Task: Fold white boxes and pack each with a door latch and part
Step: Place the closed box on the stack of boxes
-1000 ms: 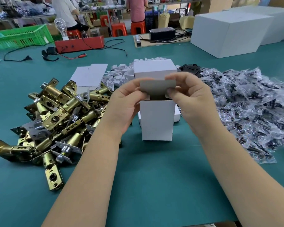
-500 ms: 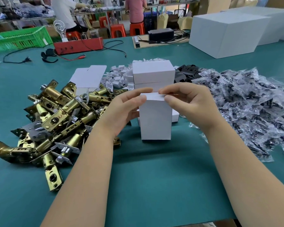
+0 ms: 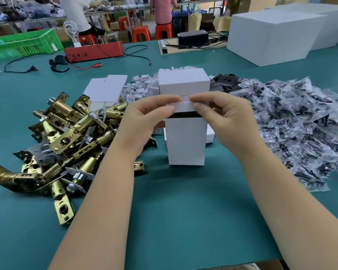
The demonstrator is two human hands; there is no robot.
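A small white box [image 3: 185, 141] stands upright on the green table [image 3: 183, 221] at the centre. Its top flap [image 3: 182, 106] is lifted a little, and a dark gap shows under it. My left hand [image 3: 144, 121] pinches the flap's left end, while my right hand [image 3: 222, 117] pinches the right end. Brass door latches [image 3: 66, 137] lie heaped to the left. To the right spreads a pile of bagged black parts [image 3: 293, 125]. Behind the box stand more folded white boxes [image 3: 183, 80].
Flat box blanks [image 3: 105, 88] and small white pieces [image 3: 142, 88] lie behind the latches. Large white cartons [image 3: 277, 34] stand at the back right. A red device with cables [image 3: 94, 50] and a green crate [image 3: 25, 43] sit at the back left. People sit beyond the table.
The flap went from raised to pressed down on the box top, and has now come up slightly again, leaving a dark gap. Both hands stayed at the box top.
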